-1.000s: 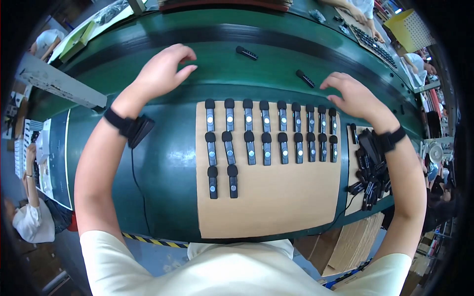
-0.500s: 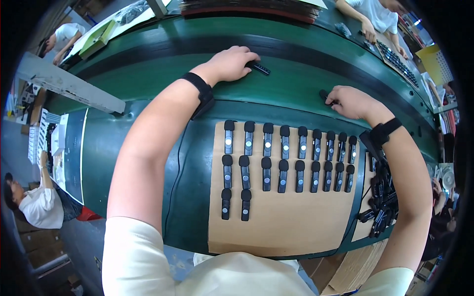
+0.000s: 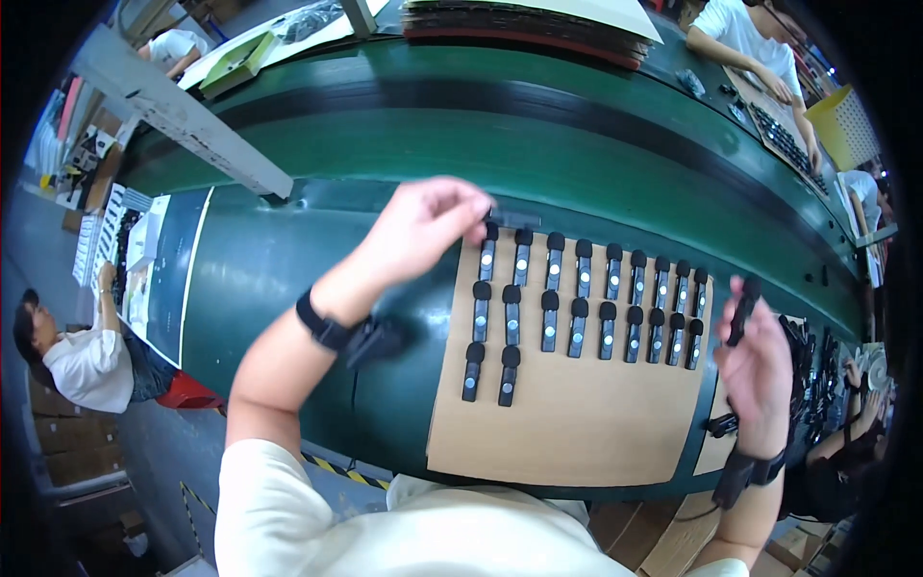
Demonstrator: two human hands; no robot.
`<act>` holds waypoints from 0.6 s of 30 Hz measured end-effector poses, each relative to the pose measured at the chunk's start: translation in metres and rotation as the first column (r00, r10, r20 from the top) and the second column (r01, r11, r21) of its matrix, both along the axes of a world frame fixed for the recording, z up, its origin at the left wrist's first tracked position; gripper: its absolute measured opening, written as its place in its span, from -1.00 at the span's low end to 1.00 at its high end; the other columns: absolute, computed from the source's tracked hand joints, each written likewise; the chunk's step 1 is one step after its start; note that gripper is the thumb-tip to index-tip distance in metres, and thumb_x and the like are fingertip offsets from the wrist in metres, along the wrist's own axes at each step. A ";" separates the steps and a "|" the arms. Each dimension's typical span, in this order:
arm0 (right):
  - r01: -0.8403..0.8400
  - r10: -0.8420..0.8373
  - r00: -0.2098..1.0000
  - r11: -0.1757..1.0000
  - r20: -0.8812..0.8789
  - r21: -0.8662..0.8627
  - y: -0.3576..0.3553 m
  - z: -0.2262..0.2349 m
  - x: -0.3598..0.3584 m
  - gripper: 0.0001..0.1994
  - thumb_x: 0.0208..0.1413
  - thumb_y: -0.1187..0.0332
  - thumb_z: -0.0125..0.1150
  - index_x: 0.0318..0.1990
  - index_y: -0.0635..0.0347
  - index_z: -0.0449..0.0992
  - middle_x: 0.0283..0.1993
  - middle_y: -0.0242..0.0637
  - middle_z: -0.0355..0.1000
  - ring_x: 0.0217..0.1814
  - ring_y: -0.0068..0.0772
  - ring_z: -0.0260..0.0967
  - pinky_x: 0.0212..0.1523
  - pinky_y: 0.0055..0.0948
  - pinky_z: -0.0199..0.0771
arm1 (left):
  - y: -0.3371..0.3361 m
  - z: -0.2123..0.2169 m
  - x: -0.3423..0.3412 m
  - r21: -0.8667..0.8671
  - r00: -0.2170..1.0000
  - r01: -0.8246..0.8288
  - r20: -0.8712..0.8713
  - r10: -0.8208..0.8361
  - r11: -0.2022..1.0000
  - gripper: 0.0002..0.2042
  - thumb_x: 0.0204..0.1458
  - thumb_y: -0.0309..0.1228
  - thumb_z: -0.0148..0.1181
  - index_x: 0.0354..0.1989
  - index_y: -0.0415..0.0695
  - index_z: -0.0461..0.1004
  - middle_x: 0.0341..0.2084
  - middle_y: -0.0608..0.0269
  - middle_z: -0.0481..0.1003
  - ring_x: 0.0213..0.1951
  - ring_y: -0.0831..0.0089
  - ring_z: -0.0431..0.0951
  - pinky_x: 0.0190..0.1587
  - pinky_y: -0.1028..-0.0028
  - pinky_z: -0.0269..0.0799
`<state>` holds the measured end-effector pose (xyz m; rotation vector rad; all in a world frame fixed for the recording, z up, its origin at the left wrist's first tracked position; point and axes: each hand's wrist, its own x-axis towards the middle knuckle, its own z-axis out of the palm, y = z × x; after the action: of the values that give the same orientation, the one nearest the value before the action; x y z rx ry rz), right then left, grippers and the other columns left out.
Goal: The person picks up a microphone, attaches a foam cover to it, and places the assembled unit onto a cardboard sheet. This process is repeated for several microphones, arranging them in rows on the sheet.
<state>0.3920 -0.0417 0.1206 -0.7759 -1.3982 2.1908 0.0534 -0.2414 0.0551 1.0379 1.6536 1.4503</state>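
Black stick gadget nearest, out past the right edge of the cardboard sheet, held upright in the right hand. Thumb and fingers curled round its lower half, round head poking out on top. Looks light and stiff, plastic body, probably a softer foam-ish head. Best gripped by the long sides of the body, not the head. Nothing fragile-looking, but small enough to slip out of a loose pinch.

Sheet doing duty as the tray, flat on the green bench. Loaded with rows of the same gadgets, heads pointing away: roughly 9 in the far row, 9 in the middle, only 2 in the near row at the left. Near half of the sheet bare.

Bit further out, left hand over the far-left corner of the sheet, fingertips pinched together. On what, can't tell, too motion-blurred.

Off to the right, a tangled heap of black parts just beside the sheet. Way at the back, another person's hands over a second sheet of dark pieces, plus a yellow basket, contents not visible.
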 end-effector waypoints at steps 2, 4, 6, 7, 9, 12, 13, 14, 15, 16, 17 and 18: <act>0.039 -0.053 0.995 0.986 -0.080 -0.164 -0.031 -0.002 0.014 -0.55 0.14 0.40 0.18 0.16 0.27 0.25 -0.16 -0.31 0.37 -0.26 -0.51 0.38 -0.40 -0.73 0.35 | -0.035 0.008 0.033 0.119 0.994 -0.004 0.112 -0.009 0.993 -0.79 0.18 -0.40 0.16 -0.14 -0.31 0.52 -0.38 0.27 0.56 -0.36 0.63 0.52 -0.22 0.58 0.46; -0.073 0.038 0.985 0.976 -0.166 -0.207 -0.054 -0.009 0.023 -0.59 0.10 0.40 0.22 0.08 0.27 0.29 -0.20 -0.29 0.37 -0.29 -0.53 0.34 -0.43 -0.72 0.32 | -0.064 0.020 0.067 0.087 0.985 -0.028 0.172 0.012 0.996 -0.80 0.15 -0.44 0.18 -0.14 -0.30 0.52 -0.35 0.23 0.56 -0.33 0.59 0.52 -0.20 0.55 0.46; -0.128 0.078 0.975 0.962 -0.206 -0.241 -0.073 -0.020 0.023 -0.62 0.08 0.41 0.24 0.04 0.27 0.31 -0.22 -0.29 0.37 -0.30 -0.54 0.33 -0.44 -0.71 0.30 | -0.082 0.020 0.089 0.045 0.971 -0.050 0.235 0.039 0.998 -0.81 0.13 -0.47 0.20 -0.13 -0.30 0.52 -0.32 0.20 0.56 -0.31 0.55 0.53 -0.19 0.51 0.47; -0.149 0.146 0.986 0.988 -0.084 -0.034 -0.084 -0.025 0.022 -0.64 0.05 0.42 0.26 -0.01 0.26 0.32 -0.25 -0.30 0.38 -0.34 -0.58 0.29 -0.45 -0.70 0.27 | -0.089 0.020 0.100 0.121 0.996 -0.028 0.085 0.018 0.992 -0.80 0.10 -0.49 0.21 -0.13 -0.29 0.52 -0.32 0.18 0.55 -0.30 0.50 0.53 -0.18 0.48 0.46; -0.219 0.207 0.976 0.939 0.071 0.266 -0.107 -0.029 0.012 -0.63 0.00 0.45 0.31 -0.05 0.26 0.35 -0.30 -0.34 0.38 -0.42 -0.62 0.21 -0.46 -0.68 0.21 | -0.099 0.018 0.118 0.259 0.976 0.051 -0.217 0.007 0.964 -0.76 0.03 -0.53 0.25 -0.11 -0.28 0.52 -0.31 0.14 0.55 -0.28 0.41 0.54 -0.16 0.42 0.46; -0.252 0.251 0.967 0.888 0.054 0.386 -0.138 -0.028 -0.009 -0.61 -0.04 0.48 0.37 -0.04 0.29 0.40 -0.33 -0.36 0.38 -0.48 -0.62 0.17 -0.44 -0.64 0.19 | -0.108 0.026 0.141 0.274 0.956 0.120 -0.292 -0.036 0.954 -0.76 0.00 -0.54 0.24 -0.14 -0.33 0.50 -0.28 0.06 0.54 -0.25 0.29 0.53 -0.13 0.35 0.44; -0.254 0.275 0.961 0.873 0.011 0.416 -0.143 -0.029 -0.011 -0.60 -0.06 0.50 0.40 -0.04 0.31 0.43 -0.34 -0.37 0.38 -0.50 -0.61 0.16 -0.43 -0.63 0.19 | -0.108 0.026 0.147 0.283 0.942 0.154 -0.330 -0.055 0.947 -0.76 -0.01 -0.54 0.23 -0.16 -0.35 0.50 -0.27 0.02 0.54 -0.24 0.24 0.52 -0.11 0.31 0.43; -0.255 0.275 0.961 0.875 0.011 0.412 -0.144 -0.032 -0.010 -0.60 -0.06 0.50 0.40 -0.04 0.31 0.43 -0.34 -0.37 0.38 -0.50 -0.61 0.16 -0.43 -0.63 0.19 | -0.109 0.026 0.152 0.278 0.943 0.154 -0.328 -0.057 0.948 -0.76 -0.01 -0.54 0.23 -0.16 -0.35 0.50 -0.27 0.02 0.54 -0.24 0.24 0.52 -0.11 0.31 0.43; -0.237 0.283 0.959 0.806 -0.001 0.543 -0.145 -0.036 -0.010 -0.62 -0.07 0.52 0.41 -0.06 0.31 0.45 -0.33 -0.33 0.41 -0.44 -0.56 0.25 -0.40 -0.60 0.25 | -0.109 0.025 0.156 0.282 0.937 0.156 -0.345 -0.052 0.947 -0.76 -0.03 -0.54 0.26 -0.16 -0.34 0.50 -0.27 0.03 0.54 -0.24 0.23 0.52 -0.11 0.31 0.43; -0.211 0.292 0.956 0.719 -0.013 0.662 -0.146 -0.039 -0.009 -0.63 -0.08 0.54 0.41 -0.07 0.31 0.48 -0.32 -0.30 0.44 -0.38 -0.50 0.34 -0.38 -0.56 0.32 | -0.109 0.025 0.160 0.286 0.931 0.159 -0.362 -0.047 0.945 -0.74 -0.06 -0.54 0.29 -0.17 -0.33 0.50 -0.27 0.04 0.55 -0.24 0.23 0.52 -0.11 0.30 0.43; -0.178 0.303 0.953 0.618 -0.023 0.766 -0.147 -0.042 -0.008 -0.64 -0.09 0.57 0.42 -0.09 0.31 0.51 -0.31 -0.26 0.47 -0.32 -0.45 0.43 -0.35 -0.53 0.38 | -0.109 0.024 0.163 0.290 0.925 0.161 -0.379 -0.041 0.943 -0.73 -0.08 -0.53 0.32 -0.17 -0.32 0.50 -0.28 0.05 0.55 -0.25 0.23 0.52 -0.11 0.30 0.43; -0.180 0.302 0.953 0.621 -0.022 0.763 -0.148 -0.043 -0.006 -0.64 -0.09 0.57 0.42 -0.09 0.31 0.51 -0.31 -0.26 0.47 -0.32 -0.45 0.43 -0.35 -0.53 0.38 | -0.108 0.023 0.166 0.286 0.925 0.161 -0.377 -0.044 0.944 -0.73 -0.08 -0.53 0.32 -0.17 -0.32 0.50 -0.28 0.05 0.55 -0.25 0.23 0.52 -0.11 0.30 0.43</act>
<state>0.3860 -0.1899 0.0778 -0.1001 -2.1925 1.5039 0.2191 -0.3494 0.0780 1.6353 1.6137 1.5491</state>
